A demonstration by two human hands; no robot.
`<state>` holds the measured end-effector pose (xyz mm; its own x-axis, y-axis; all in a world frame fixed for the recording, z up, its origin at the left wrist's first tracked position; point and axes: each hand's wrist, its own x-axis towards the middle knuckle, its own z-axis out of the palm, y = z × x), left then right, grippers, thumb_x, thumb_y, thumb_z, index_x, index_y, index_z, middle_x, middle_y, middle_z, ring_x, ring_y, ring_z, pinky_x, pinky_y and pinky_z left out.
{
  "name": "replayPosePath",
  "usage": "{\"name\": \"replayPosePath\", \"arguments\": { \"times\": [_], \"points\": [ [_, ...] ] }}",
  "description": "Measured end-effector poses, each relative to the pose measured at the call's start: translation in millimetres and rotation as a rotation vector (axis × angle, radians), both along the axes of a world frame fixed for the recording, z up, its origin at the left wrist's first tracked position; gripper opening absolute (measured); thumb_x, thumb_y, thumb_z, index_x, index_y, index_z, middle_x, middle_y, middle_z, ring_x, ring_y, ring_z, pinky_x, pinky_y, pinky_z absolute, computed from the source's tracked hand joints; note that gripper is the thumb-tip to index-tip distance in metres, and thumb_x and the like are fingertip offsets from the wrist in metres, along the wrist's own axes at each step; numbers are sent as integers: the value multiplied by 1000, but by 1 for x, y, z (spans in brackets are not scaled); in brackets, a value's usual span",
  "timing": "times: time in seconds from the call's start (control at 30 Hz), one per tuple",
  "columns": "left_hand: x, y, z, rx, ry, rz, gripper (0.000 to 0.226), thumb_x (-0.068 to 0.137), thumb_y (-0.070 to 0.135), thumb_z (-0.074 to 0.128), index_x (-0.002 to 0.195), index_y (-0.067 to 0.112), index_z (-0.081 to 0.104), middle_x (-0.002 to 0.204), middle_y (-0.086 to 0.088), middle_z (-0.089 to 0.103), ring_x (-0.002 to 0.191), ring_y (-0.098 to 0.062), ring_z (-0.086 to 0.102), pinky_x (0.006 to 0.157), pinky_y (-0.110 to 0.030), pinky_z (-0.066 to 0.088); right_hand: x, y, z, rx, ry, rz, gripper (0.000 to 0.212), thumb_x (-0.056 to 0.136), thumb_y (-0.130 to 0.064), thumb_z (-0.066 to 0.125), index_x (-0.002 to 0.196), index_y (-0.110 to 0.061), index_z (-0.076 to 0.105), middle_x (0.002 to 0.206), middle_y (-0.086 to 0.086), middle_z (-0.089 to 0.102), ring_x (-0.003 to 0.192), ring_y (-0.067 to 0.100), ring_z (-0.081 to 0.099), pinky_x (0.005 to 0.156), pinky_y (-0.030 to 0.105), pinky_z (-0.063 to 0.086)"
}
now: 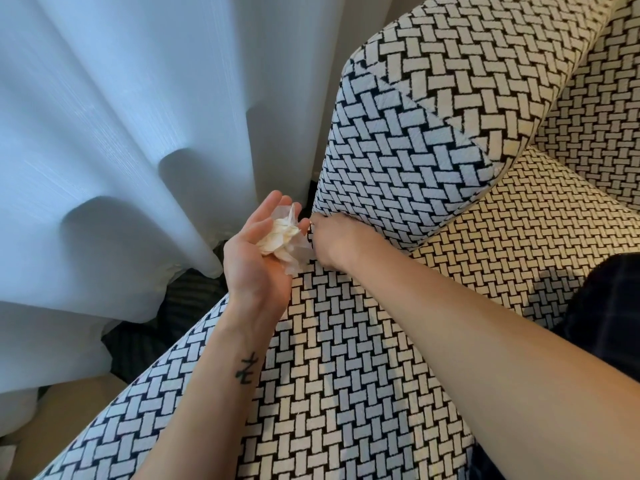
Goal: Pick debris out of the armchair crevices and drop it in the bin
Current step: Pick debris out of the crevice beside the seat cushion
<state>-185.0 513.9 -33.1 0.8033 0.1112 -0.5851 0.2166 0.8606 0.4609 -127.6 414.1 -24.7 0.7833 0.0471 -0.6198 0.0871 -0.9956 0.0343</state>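
The armchair (346, 358) is covered in black-and-white woven-pattern fabric. My left hand (256, 258) is palm up at the seat's left front corner, cupping a wad of crumpled white tissue and clear wrapper (282, 237). My right hand (337, 242) is right beside it, fingers curled and pointing down at the gap where the armrest (408, 140) meets the seat cushion. Its fingertips are hidden, so I cannot tell whether they pinch anything. No bin is in view.
A white pleated curtain (121, 133) hangs along the left, close to the armrest. Dark striped fabric (152, 327) lies on the floor beneath it. A dark plaid garment (602, 306) rests at the right edge of the seat.
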Motion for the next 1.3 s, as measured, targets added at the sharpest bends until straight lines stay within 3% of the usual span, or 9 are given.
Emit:
{"name": "replayPosePath", "arguments": {
  "times": [0.13, 0.27, 0.53, 0.73, 0.87, 0.97, 1.07, 1.2, 1.3],
  "points": [
    [-2, 1, 3, -25, -15, -20, 40, 96, 0, 39, 125, 3, 68, 118, -14, 75, 98, -26, 76, 102, -46, 54, -8, 2, 1, -42, -92, 3, 45, 101, -11, 44, 145, -12, 37, 138, 16, 51, 125, 34, 53, 86, 45, 50],
    [-3, 4, 3, -38, -29, -28, 44, 95, 3, 36, 127, 4, 66, 106, -11, 78, 88, -23, 77, 107, -39, 40, -15, 0, 3, -69, -169, 53, 41, 103, -10, 40, 144, -13, 39, 133, 15, 56, 120, 32, 57, 84, 43, 51],
    [-4, 2, 8, -63, -20, -24, 47, 93, 2, 33, 124, 2, 68, 127, -17, 69, 93, -23, 76, 111, -45, 44, -3, -2, 5, -5, -49, -3, 40, 96, -8, 50, 136, -12, 51, 130, 13, 58, 118, 31, 58, 90, 41, 53],
    [-4, 4, 3, -83, -21, -15, 48, 90, 3, 33, 118, 1, 73, 110, -18, 76, 100, -33, 72, 104, -42, 50, -11, 0, 5, -34, -124, -4, 41, 95, -9, 58, 134, -12, 50, 130, 12, 55, 119, 29, 57, 84, 39, 51],
    [-4, 4, 0, -80, -29, -38, 50, 91, 6, 30, 119, 1, 70, 103, -14, 78, 85, -28, 76, 96, -42, 29, -20, -8, 6, -52, -177, 51, 40, 99, -5, 49, 138, -12, 45, 130, 13, 56, 118, 30, 57, 86, 42, 54],
    [-3, 5, -1, -85, -48, -35, 49, 92, 10, 32, 119, -1, 72, 114, -17, 75, 100, -30, 75, 98, -38, 41, -20, -12, 5, -66, -178, 80, 42, 100, -3, 44, 141, -12, 44, 130, 14, 57, 118, 31, 57, 90, 44, 55],
    [-3, 5, 1, -104, -71, -22, 46, 93, 13, 37, 117, -3, 74, 126, -21, 70, 117, -33, 69, 103, -45, 53, -10, -9, 3, -75, -111, 21, 44, 95, -5, 56, 138, -12, 50, 131, 12, 57, 119, 30, 57, 90, 40, 54],
    [-5, 3, 5, -81, -72, -23, 45, 93, 15, 40, 112, -3, 76, 126, -22, 69, 118, -34, 68, 102, -47, 54, -11, -6, 1, -87, -122, 15, 45, 95, -6, 57, 139, -13, 49, 133, 12, 55, 121, 29, 56, 87, 40, 53],
    [-5, 3, 5, -59, -74, -32, 44, 95, 16, 39, 114, -3, 74, 123, -21, 71, 117, -32, 69, 101, -46, 56, -19, -13, 4, -78, -200, 46, 42, 100, -1, 43, 140, -12, 46, 132, 13, 56, 120, 30, 57, 86, 41, 52]
  ]
}}
